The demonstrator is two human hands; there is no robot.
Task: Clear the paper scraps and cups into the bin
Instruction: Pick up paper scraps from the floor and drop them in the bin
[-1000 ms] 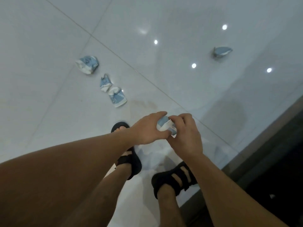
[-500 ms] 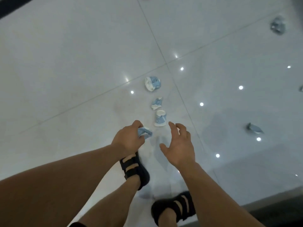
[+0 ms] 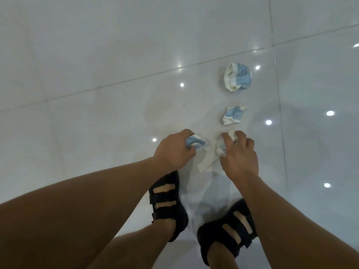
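- Floor: pale glossy tiles with light spots reflected in them. The loose litter lies in a rough line ahead of the feet. No bin in view.
- Footwear: two dark strapped sandals, left sandal and right sandal, both flat on the tile.
- Left hand: fingers curled round a held scrap. Its blue-and-white end pokes out past the knuckles, and it looks clear of the floor.
- Right hand: reached down over the near scrap, thumb on one side and fingers curled over the top. It pinches the scrap, which sits on the tile and is mostly hidden.
- Crushed cup: farthest out, on its side, untouched.
- Middle scrap: between the cup and the right hand, apart from both.
- Count: four blue-and-white paper pieces, one clearly a cup and three smaller crumpled bits. I cannot tell whether those are cups or torn paper.
- Step, as judged: gathering, early to midway. One piece is in hand and a second is being taken.
- Next move calls for lifting the near scrap without dropping it, then reaching farther forward for the middle scrap and the cup. Both hands are occupied, so pieces likely need bunching into one palm. The bin has to be found off-frame.
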